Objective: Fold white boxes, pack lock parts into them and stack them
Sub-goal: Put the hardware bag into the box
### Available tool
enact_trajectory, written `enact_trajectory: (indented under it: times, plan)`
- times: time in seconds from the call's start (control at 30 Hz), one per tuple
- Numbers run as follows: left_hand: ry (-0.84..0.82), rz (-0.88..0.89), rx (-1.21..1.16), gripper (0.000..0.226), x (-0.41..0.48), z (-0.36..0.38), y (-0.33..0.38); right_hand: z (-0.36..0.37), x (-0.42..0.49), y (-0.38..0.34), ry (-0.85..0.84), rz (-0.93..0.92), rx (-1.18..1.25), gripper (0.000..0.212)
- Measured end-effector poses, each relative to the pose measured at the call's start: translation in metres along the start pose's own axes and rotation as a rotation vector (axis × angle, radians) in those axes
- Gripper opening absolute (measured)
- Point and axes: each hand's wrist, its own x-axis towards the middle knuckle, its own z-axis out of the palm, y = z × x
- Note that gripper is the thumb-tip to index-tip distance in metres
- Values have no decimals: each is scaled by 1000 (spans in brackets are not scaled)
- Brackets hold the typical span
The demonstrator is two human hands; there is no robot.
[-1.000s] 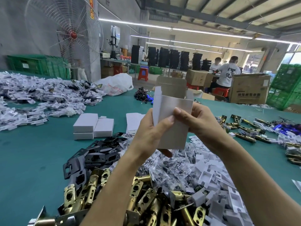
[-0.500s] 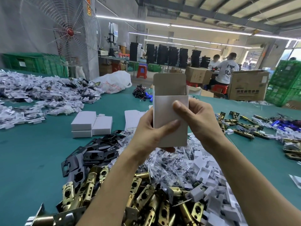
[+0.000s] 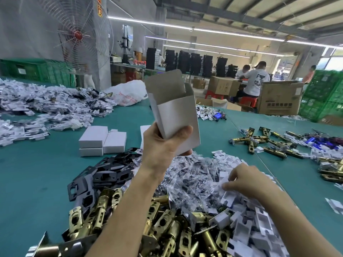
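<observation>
My left hand (image 3: 163,143) grips an opened white box (image 3: 176,115) by its lower end and holds it up over the table, top flap standing open. My right hand (image 3: 246,179) is down on the heap of white card inserts (image 3: 259,225), its fingers pinching one white insert at the heap's edge. Clear bags of small parts (image 3: 187,175) lie between the hands. Brass latch bolts (image 3: 167,225) pile up at the near edge, with black strike plates (image 3: 104,175) to their left. Closed white boxes (image 3: 102,140) are stacked at the left.
More brass latches (image 3: 263,141) lie scattered at the right on the green table (image 3: 37,175). A long heap of white bagged parts (image 3: 46,108) covers the far left. A big fan (image 3: 78,36), cardboard cartons (image 3: 278,98), green crates (image 3: 323,95) and seated people stand beyond.
My right hand let go of the box and dropped to the white inserts at the lower right. The box is now opened out into a tube, held by my left hand alone.
</observation>
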Motion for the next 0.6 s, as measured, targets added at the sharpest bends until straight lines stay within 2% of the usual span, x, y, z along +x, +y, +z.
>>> enact_trajectory:
  times: [0.07,0.23,0.3,0.43,0.5,0.6]
  plan:
    - [29,-2,33,50,0,0,-2,-2,-2,-2,38,-23,73,22]
    - [98,-11,89,53,2,0,-5,-4,-5,-8,97,-89,198,13]
    - [161,37,154,52,2,0,-7,1,-5,-11,105,-101,207,18]
    - [220,133,240,47,3,-4,-10,13,-6,-20,193,-76,171,43]
    - [199,156,289,38,4,-5,-11,17,-7,-23,259,-74,163,42]
    - [224,108,431,33,7,-7,-17,13,-8,-28,302,-55,171,29]
